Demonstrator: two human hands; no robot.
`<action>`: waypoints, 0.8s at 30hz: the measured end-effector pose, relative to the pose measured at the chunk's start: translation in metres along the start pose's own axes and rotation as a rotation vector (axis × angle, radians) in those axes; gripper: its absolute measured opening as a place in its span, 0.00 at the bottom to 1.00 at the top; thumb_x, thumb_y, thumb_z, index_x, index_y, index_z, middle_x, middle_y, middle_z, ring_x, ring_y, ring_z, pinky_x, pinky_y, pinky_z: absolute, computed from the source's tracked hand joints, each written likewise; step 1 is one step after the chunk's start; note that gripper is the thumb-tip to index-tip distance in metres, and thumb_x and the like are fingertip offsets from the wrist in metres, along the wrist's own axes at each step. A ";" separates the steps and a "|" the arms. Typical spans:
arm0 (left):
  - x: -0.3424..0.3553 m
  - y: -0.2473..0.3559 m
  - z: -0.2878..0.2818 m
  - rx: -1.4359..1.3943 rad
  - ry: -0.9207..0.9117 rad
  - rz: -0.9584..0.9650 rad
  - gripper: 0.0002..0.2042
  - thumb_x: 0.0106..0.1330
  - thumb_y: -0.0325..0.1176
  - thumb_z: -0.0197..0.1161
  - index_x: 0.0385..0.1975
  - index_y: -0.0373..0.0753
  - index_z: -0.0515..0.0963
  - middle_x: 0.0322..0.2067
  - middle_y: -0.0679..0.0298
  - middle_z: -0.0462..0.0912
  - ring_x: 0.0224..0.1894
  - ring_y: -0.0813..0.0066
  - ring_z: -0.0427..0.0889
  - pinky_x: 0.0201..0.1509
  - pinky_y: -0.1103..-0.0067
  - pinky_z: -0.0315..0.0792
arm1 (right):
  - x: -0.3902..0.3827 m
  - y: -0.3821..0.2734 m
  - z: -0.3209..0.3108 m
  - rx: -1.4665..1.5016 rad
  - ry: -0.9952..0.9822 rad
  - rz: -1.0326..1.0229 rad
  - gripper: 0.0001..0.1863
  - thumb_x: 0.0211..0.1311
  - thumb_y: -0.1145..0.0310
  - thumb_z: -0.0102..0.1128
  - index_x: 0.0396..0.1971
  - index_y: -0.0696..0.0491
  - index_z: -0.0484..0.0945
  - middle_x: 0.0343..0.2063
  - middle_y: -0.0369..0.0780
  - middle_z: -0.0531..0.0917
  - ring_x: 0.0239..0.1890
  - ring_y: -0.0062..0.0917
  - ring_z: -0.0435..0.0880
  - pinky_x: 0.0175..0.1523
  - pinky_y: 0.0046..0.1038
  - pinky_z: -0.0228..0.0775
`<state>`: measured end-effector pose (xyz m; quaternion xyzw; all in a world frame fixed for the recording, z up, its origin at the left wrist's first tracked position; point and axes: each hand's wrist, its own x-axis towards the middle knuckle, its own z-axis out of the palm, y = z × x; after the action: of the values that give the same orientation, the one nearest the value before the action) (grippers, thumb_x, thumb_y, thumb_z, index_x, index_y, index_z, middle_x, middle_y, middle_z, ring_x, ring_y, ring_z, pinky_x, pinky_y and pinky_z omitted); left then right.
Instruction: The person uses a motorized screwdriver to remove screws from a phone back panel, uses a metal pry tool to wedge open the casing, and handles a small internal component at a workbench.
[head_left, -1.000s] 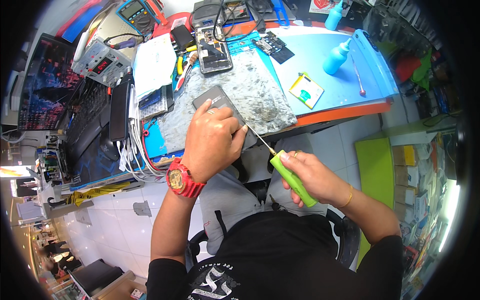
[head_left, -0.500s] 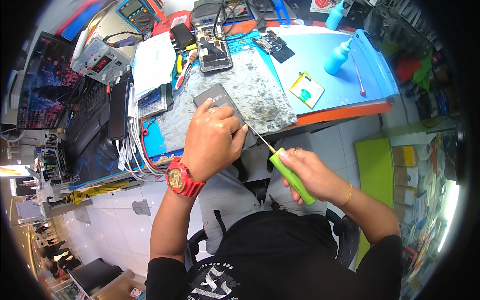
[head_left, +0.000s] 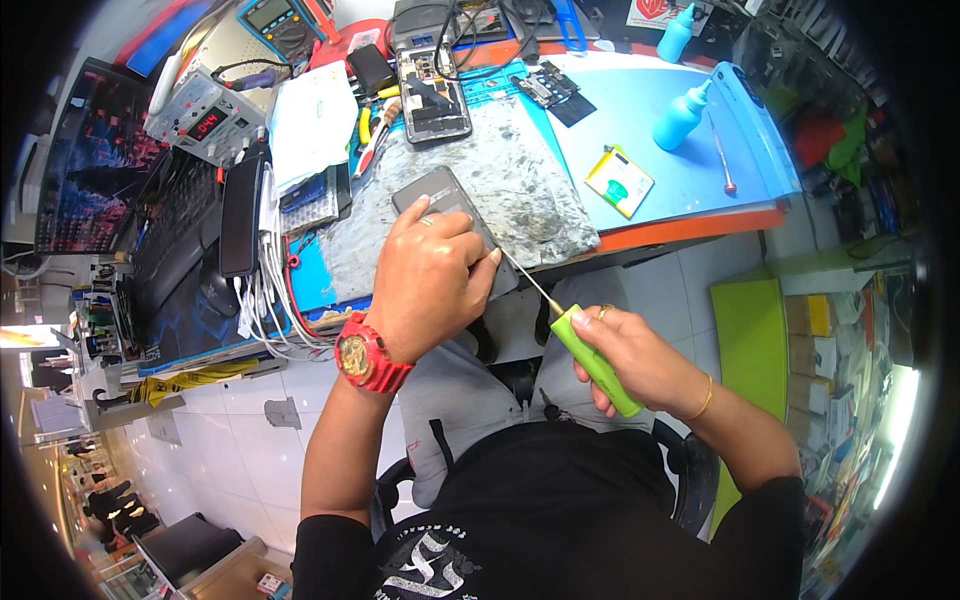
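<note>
A dark grey phone (head_left: 438, 187) lies at a slant on the stained grey mat (head_left: 530, 170). My left hand (head_left: 435, 270) is closed on it, fingers curled over its face, thumb at the right edge. My right hand (head_left: 640, 360) grips the green handle of a thin-shafted tool (head_left: 575, 338), whose metal tip meets the phone's right edge beside my left thumb. An opened phone (head_left: 432, 95), small circuit parts (head_left: 555, 90) and a loose battery (head_left: 619, 182) lie farther back and right.
A blue sheet (head_left: 720, 150) holds squeeze bottles (head_left: 680, 123) and a slim screwdriver (head_left: 722, 155). Left are cables (head_left: 265, 290), another phone (head_left: 243, 215), a keyboard (head_left: 170, 230), monitor (head_left: 85, 160) and power supply (head_left: 205, 120). A green cabinet (head_left: 750, 360) stands right.
The whole view has shifted slightly. My right hand and the green handle sit a little farther down and right; my left hand keeps its hold on the phone.
</note>
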<state>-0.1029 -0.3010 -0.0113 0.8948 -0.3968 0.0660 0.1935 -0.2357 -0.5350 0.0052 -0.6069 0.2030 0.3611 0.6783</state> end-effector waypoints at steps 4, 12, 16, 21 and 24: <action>0.001 0.001 -0.001 -0.005 -0.002 0.005 0.07 0.64 0.33 0.74 0.26 0.38 0.87 0.33 0.58 0.89 0.46 0.57 0.90 0.71 0.53 0.72 | -0.003 0.010 -0.008 0.087 0.021 -0.025 0.25 0.85 0.46 0.47 0.50 0.57 0.72 0.29 0.38 0.78 0.18 0.19 0.80 0.21 0.25 0.75; 0.001 -0.002 0.000 -0.028 -0.003 0.002 0.07 0.63 0.32 0.73 0.25 0.38 0.87 0.31 0.59 0.87 0.46 0.57 0.90 0.71 0.53 0.72 | -0.010 0.001 -0.002 -0.028 -0.013 -0.060 0.26 0.84 0.45 0.47 0.50 0.58 0.72 0.29 0.38 0.79 0.18 0.20 0.81 0.21 0.24 0.76; 0.002 -0.002 0.002 -0.021 0.016 0.011 0.07 0.63 0.32 0.73 0.25 0.38 0.86 0.30 0.59 0.87 0.46 0.58 0.90 0.71 0.53 0.72 | 0.005 -0.003 -0.005 -0.046 -0.036 -0.018 0.28 0.83 0.44 0.49 0.51 0.59 0.72 0.30 0.38 0.79 0.18 0.20 0.81 0.21 0.26 0.77; 0.001 -0.001 0.002 -0.009 0.021 0.003 0.07 0.63 0.32 0.74 0.25 0.38 0.86 0.30 0.59 0.87 0.45 0.58 0.90 0.71 0.53 0.72 | 0.007 -0.009 -0.002 0.025 -0.033 0.034 0.27 0.83 0.44 0.49 0.53 0.58 0.70 0.31 0.39 0.79 0.17 0.21 0.81 0.20 0.27 0.77; 0.001 -0.001 0.002 -0.013 0.028 0.011 0.07 0.63 0.32 0.74 0.24 0.38 0.86 0.30 0.58 0.87 0.44 0.58 0.90 0.71 0.53 0.72 | 0.008 -0.005 0.001 0.033 -0.022 0.017 0.27 0.83 0.44 0.49 0.52 0.57 0.71 0.31 0.39 0.79 0.17 0.20 0.80 0.20 0.27 0.76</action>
<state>-0.1016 -0.3018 -0.0137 0.8905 -0.3992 0.0773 0.2044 -0.2270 -0.5325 0.0033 -0.5901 0.2068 0.3701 0.6871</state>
